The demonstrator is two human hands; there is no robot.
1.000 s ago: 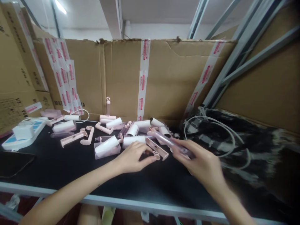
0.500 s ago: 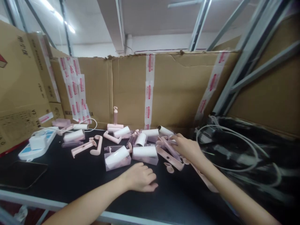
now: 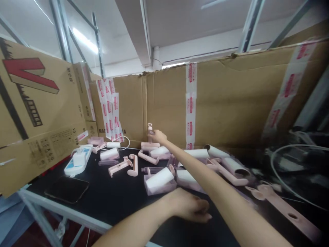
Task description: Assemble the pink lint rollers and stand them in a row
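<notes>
Right hand [image 3: 157, 136] reaches far back, fingers seemingly pinching the upright pink handle [image 3: 150, 130] by the cardboard wall [image 3: 226, 103]. Left hand [image 3: 189, 207] rests loosely curled, empty, on the black tabletop [image 3: 110, 197].

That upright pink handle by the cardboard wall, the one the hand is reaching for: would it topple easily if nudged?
Probably. The upright pink handle is tall and slim on a narrow foot, so a sideways nudge would likely tip it. It looks like moulded plastic, so stiff and light. The right hand touches it near the top, where a push would tip it most easily.

Phone [image 3: 67, 189] lies left of the rollers [image 3: 159, 179] (power strip [image 3: 78, 160] behind it).
</notes>
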